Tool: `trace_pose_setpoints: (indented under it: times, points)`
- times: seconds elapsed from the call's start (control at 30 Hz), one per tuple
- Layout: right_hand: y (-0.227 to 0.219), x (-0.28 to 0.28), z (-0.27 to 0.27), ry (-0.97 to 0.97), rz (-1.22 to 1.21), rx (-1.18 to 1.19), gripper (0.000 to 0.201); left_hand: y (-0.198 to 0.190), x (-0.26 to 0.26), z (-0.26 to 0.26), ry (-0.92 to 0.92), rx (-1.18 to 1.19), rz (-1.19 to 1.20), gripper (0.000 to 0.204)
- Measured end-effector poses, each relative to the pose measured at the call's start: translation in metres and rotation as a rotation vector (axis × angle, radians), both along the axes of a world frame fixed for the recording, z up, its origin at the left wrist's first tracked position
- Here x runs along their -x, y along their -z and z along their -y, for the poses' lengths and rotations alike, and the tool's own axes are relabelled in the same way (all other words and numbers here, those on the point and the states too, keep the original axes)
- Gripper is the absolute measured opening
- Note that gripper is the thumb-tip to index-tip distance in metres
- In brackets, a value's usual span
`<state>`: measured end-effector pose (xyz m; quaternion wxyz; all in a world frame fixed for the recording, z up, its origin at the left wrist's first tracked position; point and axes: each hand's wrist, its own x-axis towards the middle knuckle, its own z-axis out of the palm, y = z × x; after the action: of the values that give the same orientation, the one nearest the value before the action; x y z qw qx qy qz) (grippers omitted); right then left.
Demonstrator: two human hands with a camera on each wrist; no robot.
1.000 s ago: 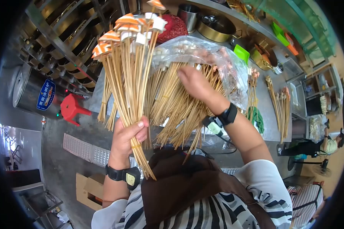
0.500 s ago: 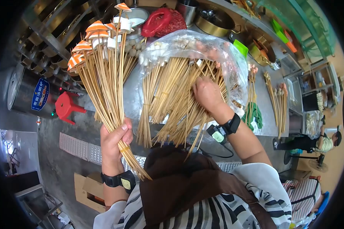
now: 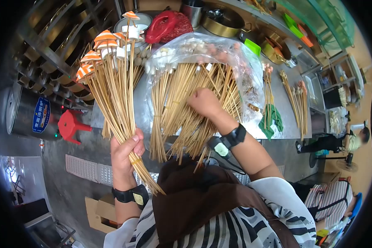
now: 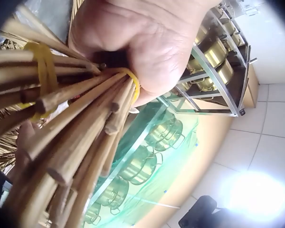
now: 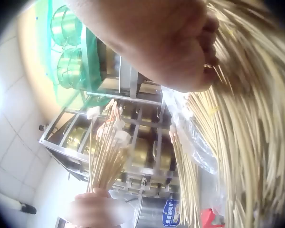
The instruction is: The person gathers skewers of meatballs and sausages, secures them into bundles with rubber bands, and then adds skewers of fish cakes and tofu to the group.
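Observation:
My left hand (image 3: pixel 127 149) grips the lower end of a bundle of bamboo skewers (image 3: pixel 111 95) and holds it upright above the counter's near edge. Orange-and-white pieces top the sticks. In the left wrist view a yellow rubber band (image 4: pixel 45 71) binds the bundle (image 4: pixel 76 137) just below my left hand (image 4: pixel 147 42). My right hand (image 3: pixel 203 102) lies with curled fingers on a big pile of skewers (image 3: pixel 173 115) spilling out of a clear plastic bag (image 3: pixel 219 49). In the right wrist view my right hand (image 5: pixel 166 42) pinches a few skewers (image 5: pixel 247 142) at its fingertips.
The steel counter (image 3: pixel 283 111) also bears a green cloth (image 3: pixel 270 120), more skewer bunches (image 3: pixel 297 107), a red mesh bag (image 3: pixel 165 25) and pots (image 3: pixel 223 20). A pot rack (image 3: pixel 49 41), a steel drum (image 3: pixel 33 111) and a red stool (image 3: pixel 70 124) stand left. A person (image 3: pixel 351 140) is far right.
My left hand has swung its bundle down and to the left. My right hand has slid down the pile, then left towards its middle.

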<state>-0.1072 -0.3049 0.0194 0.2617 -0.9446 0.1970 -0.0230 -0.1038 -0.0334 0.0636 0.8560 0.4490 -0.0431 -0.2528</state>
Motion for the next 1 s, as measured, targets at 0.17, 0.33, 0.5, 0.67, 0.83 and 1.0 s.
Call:
trace_pose_setpoints:
  times: [0.17, 0.33, 0.5, 0.67, 0.83, 1.0]
  points:
    - [-0.041, 0.022, 0.002, 0.367, 0.164, -1.535, 0.027, 0.011, -0.006, -0.001, 0.018, 0.022, -0.046, 0.024]
    - [-0.053, 0.062, 0.012, 0.369, 0.093, -1.627, 0.021, 0.015, -0.010, 0.003, 0.058, 0.025, -0.062, 0.024]
    - [-0.032, 0.066, 0.027, 0.317, 0.073, -1.255, 0.020, 0.017, -0.013, 0.017, 0.096, 0.085, -0.076, 0.023]
    - [-0.037, 0.078, 0.029, 0.363, -0.028, -1.293, 0.022, 0.021, -0.008, 0.031, 0.109, 0.086, -0.084, 0.023]
    - [-0.045, 0.079, 0.029, 0.279, 0.197, -1.761, 0.019, 0.020, -0.004, 0.042, 0.142, 0.082, -0.099, 0.019]
    - [-0.023, 0.078, 0.017, 0.289, -0.063, -1.676, 0.017, 0.020, -0.005, 0.046, 0.201, 0.063, -0.078, 0.017]
